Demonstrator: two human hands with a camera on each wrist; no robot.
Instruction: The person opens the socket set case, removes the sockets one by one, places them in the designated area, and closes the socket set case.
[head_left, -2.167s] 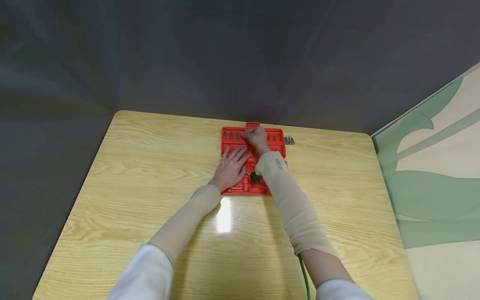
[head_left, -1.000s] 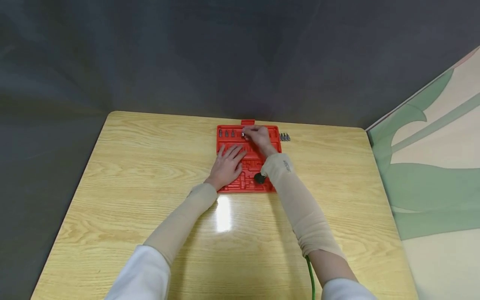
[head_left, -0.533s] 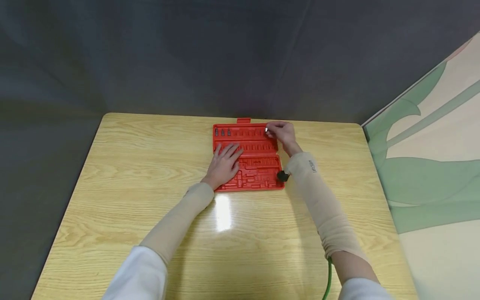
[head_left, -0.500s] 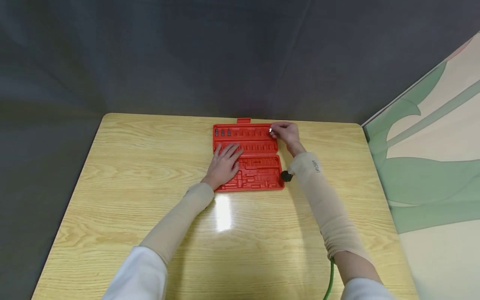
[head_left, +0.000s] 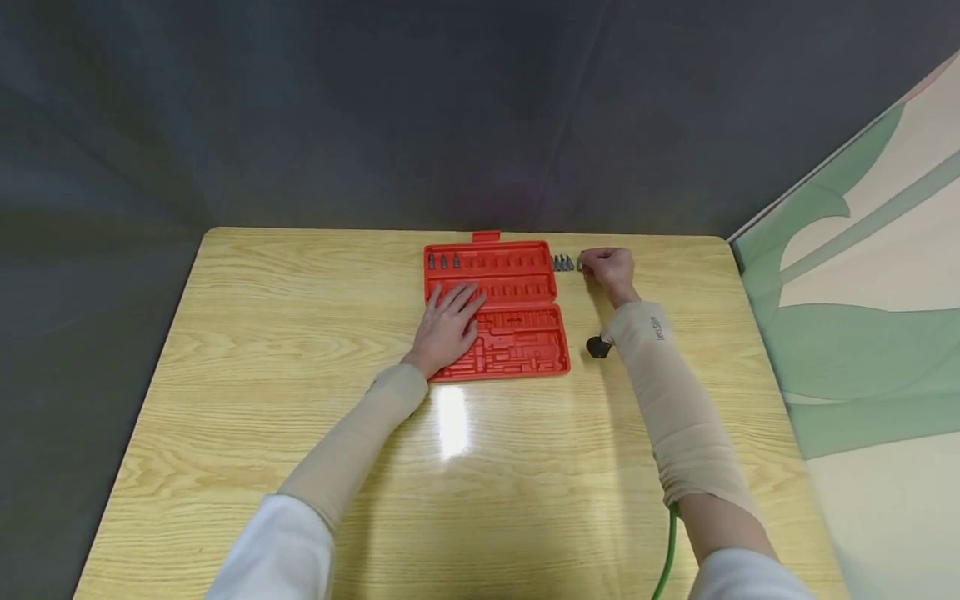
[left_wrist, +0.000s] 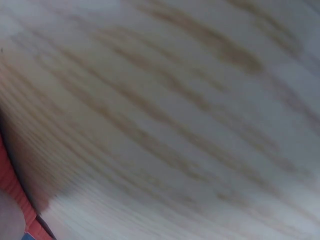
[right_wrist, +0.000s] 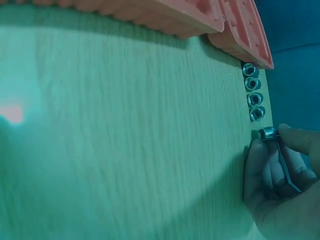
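A small silver metal bit (right_wrist: 267, 133) sits pinched at the fingertips of the right hand (head_left: 611, 268), thumb (right_wrist: 300, 141) on one side and curled fingers (right_wrist: 256, 160) on the other; the bit pokes out of the grip towards the case and lies low against the yellow wood-grain table (head_left: 300, 333). Just beyond the bit's free end, in line with it, stands a short row of four upright silver bits (right_wrist: 252, 91), close to the pinched one but not clearly touching it. Past that row, farther from the grip, lies the open red plastic bit case (head_left: 495, 310), its far right corner nearest the row. The left hand (head_left: 447, 323) rests flat on the case's left half, fingers straight and spread, holding nothing. Three dark bits (head_left: 443, 262) are seated in the case's far left slots, well apart from the right hand. A small black wrist device (head_left: 597, 347) shows under the right forearm, and a green cable (head_left: 666, 554) runs along that arm.
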